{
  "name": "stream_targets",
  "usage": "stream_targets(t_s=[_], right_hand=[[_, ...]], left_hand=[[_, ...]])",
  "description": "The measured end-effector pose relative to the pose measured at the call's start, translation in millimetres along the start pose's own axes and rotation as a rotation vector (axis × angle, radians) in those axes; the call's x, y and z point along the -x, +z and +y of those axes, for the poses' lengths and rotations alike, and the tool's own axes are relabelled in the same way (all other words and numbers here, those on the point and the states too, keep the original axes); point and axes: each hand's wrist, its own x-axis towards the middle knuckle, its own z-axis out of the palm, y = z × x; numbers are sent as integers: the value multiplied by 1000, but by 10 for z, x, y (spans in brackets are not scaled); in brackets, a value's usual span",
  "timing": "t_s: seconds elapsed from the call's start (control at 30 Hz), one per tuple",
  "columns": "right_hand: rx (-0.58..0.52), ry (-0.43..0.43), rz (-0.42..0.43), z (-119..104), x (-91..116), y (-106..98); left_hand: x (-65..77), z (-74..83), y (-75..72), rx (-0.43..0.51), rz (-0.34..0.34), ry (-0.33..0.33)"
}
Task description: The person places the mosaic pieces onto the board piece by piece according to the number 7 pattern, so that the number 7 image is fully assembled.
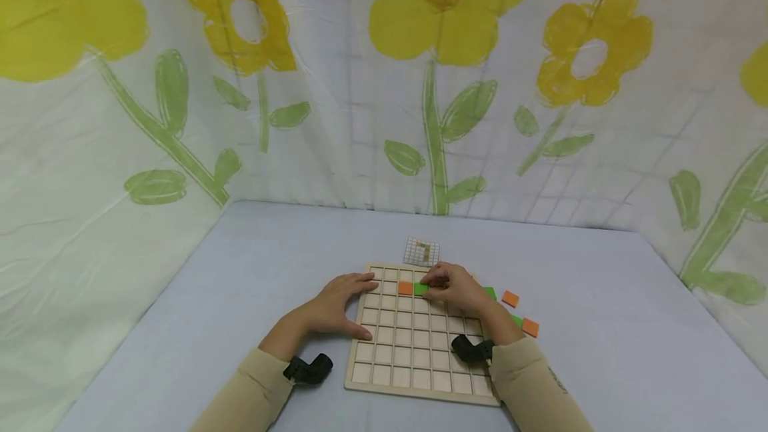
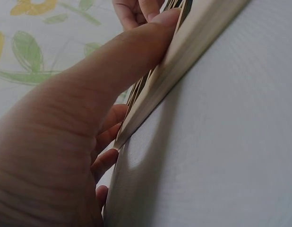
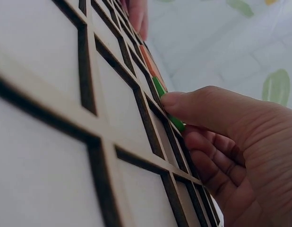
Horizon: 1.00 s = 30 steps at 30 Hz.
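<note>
From the head view, your left hand (image 1: 336,304) lies at the left edge of the gridded board (image 1: 422,359), its thumb and fingers spread wide, while your right hand (image 1: 459,289) pinches the green tile (image 1: 420,289) between thumb and curled fingers. That tile is in the board's second row from the far side, just right of an orange tile (image 1: 405,288). Only this view gives you the small patterned card (image 1: 422,252) beyond the board on the table (image 1: 252,272), and the loose tiles (image 1: 530,327), green and orange, by your right forearm, some partly covered. Your left wrist view adds the board's thick side: your thumb rests on its rim and your other fingers reach along its edge, right-hand fingers showing at the top. Your right wrist view shows your thumb lying on the green tile, fingers curled at its near end; you cannot tell whether it sits flat in its cell.
</note>
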Motion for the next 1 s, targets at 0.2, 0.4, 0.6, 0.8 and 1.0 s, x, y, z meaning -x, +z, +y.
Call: stream_targets(t_s=[0.2,0.4,0.6,0.8,1.0], right_hand=[[-12,-17,-8,37,-5,1],[-10,-19,-15,40,-1,-5],[-6,-11,-6,3,-6,-3],[-5,-5,-2,-9,5,5],[-8,-6,1,-3,-14,3]], left_hand=[[-4,-7,21,-10,-5,-25],[10,2,30,-3,3,-16],[20,9,20,-6,11,-18],[17,22,5,-2,5,-2],[16,35,-16,-7,1,-5]])
